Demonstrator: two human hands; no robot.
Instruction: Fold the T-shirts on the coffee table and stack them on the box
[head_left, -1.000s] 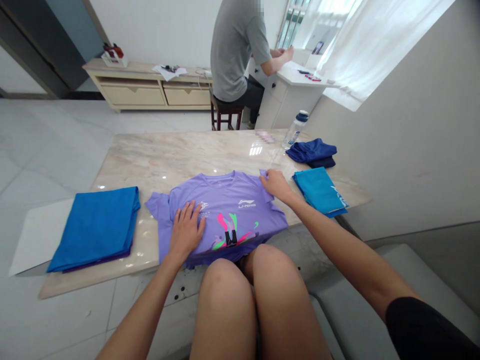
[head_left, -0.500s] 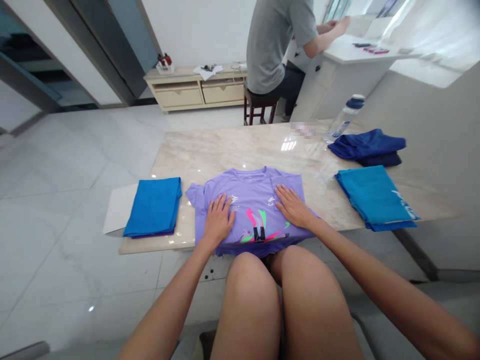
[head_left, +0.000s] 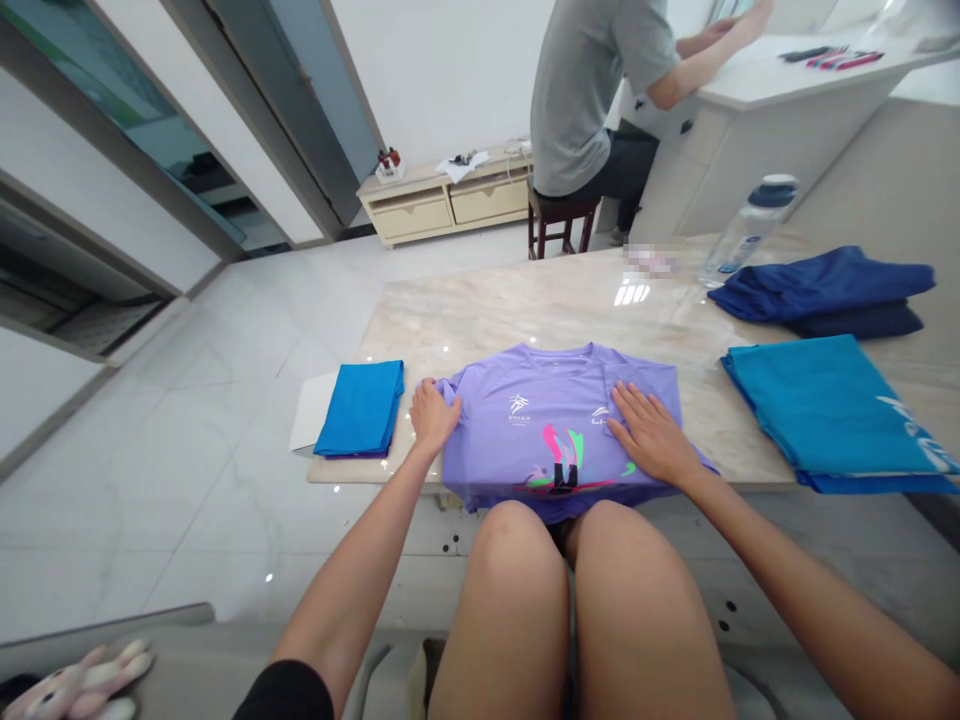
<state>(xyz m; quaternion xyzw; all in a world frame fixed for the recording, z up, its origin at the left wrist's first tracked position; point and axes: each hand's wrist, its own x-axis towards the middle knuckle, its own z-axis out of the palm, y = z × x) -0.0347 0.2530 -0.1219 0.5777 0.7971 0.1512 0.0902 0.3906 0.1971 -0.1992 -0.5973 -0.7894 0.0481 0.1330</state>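
Note:
A purple T-shirt (head_left: 525,450) with a bright printed front lies face up on the table, its neckline away from me and its lower part hanging over the near edge. At its left side, my left hand (head_left: 435,415) is closed on the sleeve, with the fingers curled at the cloth. My right hand (head_left: 652,435) lies flat on the right chest area near a small white logo, fingers stretched out. Beneath that hand, the right sleeve looks folded inward over the body of the shirt.
Folded blue cloth (head_left: 360,408) sits at the table's left end, and a folded teal garment (head_left: 825,400) at the right. Behind the latter are a dark blue garment (head_left: 825,285) and a water bottle (head_left: 750,230). A person (head_left: 585,110) sits on a stool beyond the marble-patterned table (head_left: 465,300).
My left hand has gone from lying flat on the shirt's chest to gripping the left sleeve. My right hand stays flat on the shirt. The view has turned left.

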